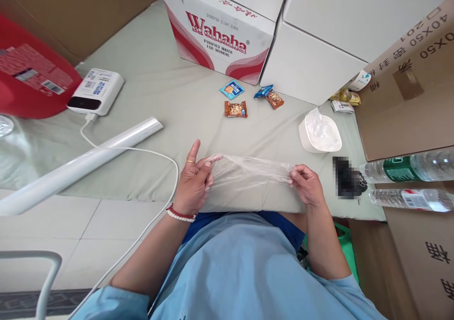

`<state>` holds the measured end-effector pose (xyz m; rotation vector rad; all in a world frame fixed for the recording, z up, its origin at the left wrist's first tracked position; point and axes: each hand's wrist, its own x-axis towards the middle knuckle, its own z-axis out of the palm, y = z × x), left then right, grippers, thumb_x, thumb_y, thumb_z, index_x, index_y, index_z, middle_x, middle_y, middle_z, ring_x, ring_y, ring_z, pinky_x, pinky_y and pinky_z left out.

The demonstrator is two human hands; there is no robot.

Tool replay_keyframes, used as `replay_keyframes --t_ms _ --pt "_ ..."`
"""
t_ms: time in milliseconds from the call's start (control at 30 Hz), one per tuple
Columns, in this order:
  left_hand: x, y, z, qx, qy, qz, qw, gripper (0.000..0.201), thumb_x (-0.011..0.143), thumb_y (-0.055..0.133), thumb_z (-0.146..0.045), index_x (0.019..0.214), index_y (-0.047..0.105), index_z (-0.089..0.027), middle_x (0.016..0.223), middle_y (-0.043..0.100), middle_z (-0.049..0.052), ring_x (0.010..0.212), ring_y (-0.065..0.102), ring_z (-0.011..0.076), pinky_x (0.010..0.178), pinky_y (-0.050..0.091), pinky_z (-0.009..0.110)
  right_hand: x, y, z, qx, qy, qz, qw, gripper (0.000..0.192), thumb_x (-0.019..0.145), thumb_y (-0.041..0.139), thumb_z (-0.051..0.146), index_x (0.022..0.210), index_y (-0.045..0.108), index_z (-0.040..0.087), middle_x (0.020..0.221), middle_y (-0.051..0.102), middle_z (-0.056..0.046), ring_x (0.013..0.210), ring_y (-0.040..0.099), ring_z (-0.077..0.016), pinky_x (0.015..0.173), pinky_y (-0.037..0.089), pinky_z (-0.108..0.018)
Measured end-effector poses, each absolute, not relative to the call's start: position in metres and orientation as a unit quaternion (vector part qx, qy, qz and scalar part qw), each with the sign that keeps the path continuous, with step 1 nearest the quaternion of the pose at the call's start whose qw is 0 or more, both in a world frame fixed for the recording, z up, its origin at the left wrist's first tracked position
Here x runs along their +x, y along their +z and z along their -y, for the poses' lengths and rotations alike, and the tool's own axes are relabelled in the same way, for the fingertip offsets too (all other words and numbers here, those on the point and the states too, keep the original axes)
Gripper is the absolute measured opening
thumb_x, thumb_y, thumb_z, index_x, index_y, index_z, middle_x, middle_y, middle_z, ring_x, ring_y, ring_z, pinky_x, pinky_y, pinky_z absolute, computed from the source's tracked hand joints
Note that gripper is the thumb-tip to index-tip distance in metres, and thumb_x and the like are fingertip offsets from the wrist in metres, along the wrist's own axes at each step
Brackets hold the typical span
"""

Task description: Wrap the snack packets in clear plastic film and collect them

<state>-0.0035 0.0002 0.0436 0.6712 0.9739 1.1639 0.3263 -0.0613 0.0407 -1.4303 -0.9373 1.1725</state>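
Note:
A thin clear plastic bag [251,168] is stretched sideways between my two hands, just above the near edge of the covered table. My left hand [193,180] pinches its left end between thumb and fingers, with the index finger pointing up and away. At the other end, my right hand [307,182] grips a corner between thumb and fingertips. Beyond the bag lie a brown snack packet [236,109], a blue packet [231,89] and another pair of small packets [271,96]. A white tub [315,140] with crumpled clear plastic in it stands past my right hand.
A white device [97,90] with a cable [156,152] stands at left, beside a red container [33,74]. A white roll [85,164] lies across the left side. A Wahaha carton [220,36] backs the table. Plastic bottles [407,168] and a blurred dark item [345,180] are at right.

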Motion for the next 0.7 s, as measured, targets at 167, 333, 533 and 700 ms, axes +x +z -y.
replay_keyframes --t_ms 167,333,533,700 --pt "-0.017 0.046 -0.007 0.288 0.466 -0.41 0.73 0.089 0.082 0.084 -0.038 0.157 0.038 -0.034 0.114 0.078 0.008 0.039 0.031 -0.0017 0.036 0.024 0.016 0.373 0.066 0.083 -0.53 0.521 0.569 0.352 0.013 0.083 0.083 0.038 0.086 0.079 0.025 0.09 0.067 -0.005 0.085 0.066 -0.0198 0.08 0.054 -0.035" --pt "-0.027 0.058 -0.002 0.373 0.407 -0.348 0.757 0.063 0.089 0.078 -0.037 0.147 0.055 -0.029 0.104 0.08 0.009 0.042 0.033 -0.0004 0.039 0.026 0.016 0.389 0.102 0.063 -0.593 0.494 0.606 0.195 0.029 0.091 0.075 0.047 0.108 0.079 0.024 0.104 0.073 -0.009 0.098 0.068 -0.0237 0.088 0.055 -0.036" --pt "-0.015 0.07 0.003 0.447 0.349 -0.259 0.782 0.054 0.096 0.07 -0.036 0.148 0.056 -0.032 0.102 0.08 0.008 0.045 0.036 0.001 0.042 0.03 0.017 0.29 0.082 0.013 -0.464 0.57 0.61 0.297 0.065 0.085 0.081 0.051 0.143 0.06 0.031 0.142 0.061 -0.007 0.134 0.056 -0.0243 0.118 0.041 -0.041" --pt "-0.024 0.063 -0.004 0.366 0.445 -0.292 0.763 0.057 0.087 0.08 -0.041 0.14 0.061 -0.034 0.123 0.075 0.009 0.052 0.048 0.0029 0.049 0.043 0.019 0.232 0.057 0.0 -0.424 0.661 0.547 0.291 0.043 0.082 0.079 0.058 0.104 0.075 0.021 0.097 0.073 -0.003 0.094 0.07 -0.0194 0.09 0.056 -0.034"
